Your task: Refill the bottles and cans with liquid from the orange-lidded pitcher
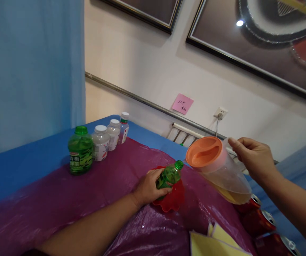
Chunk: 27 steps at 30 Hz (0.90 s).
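Note:
My left hand (149, 188) is wrapped round a small green plastic bottle (168, 175), uncapped and tilted to the right. Under the bottle lies a red dish (174, 201) with a wavy rim. By its handle, my right hand (256, 156) grips a clear plastic pitcher (229, 177) with an orange lid (204, 151). The pitcher tips to the left, its spout close to the bottle's mouth, with yellowish liquid low in its body. Whether liquid is flowing between them I cannot tell.
A large green bottle (80, 151) and several white-capped clear bottles (101, 144) stand at the left on the purple plastic sheet (110, 185). Red cans (259, 222) line the right side. Yellow cloths (214, 245) lie at the front. Behind are a wall socket (220, 113) and pipe.

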Tool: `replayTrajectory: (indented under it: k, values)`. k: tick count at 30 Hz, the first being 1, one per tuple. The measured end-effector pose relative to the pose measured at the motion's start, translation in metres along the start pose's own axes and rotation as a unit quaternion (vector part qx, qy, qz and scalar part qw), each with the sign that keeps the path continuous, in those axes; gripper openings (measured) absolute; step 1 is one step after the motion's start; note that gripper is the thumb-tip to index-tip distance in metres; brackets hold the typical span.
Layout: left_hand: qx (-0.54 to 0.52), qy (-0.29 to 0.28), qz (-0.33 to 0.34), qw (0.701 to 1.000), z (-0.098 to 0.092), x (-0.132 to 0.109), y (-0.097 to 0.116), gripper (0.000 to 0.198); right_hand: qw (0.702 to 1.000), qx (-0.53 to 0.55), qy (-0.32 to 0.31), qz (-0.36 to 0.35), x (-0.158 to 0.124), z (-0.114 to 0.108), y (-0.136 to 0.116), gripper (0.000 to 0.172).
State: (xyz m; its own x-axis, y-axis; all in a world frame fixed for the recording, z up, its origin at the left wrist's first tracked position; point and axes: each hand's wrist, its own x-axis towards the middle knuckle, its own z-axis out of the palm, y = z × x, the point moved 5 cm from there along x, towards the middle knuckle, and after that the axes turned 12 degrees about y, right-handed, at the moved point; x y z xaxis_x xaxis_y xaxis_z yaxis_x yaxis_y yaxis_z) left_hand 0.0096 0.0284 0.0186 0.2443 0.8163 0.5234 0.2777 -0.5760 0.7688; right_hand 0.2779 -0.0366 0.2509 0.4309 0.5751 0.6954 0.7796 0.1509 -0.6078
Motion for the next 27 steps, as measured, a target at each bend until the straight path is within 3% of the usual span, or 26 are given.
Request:
replayTrajectory:
  k: [27]
  values:
    - [-0.012, -0.010, 0.008, 1.000, 0.003, 0.000, -0.003, 0.057, 0.999, -0.033, 0.011, 0.002, 0.008, -0.011, -0.004, 0.057]
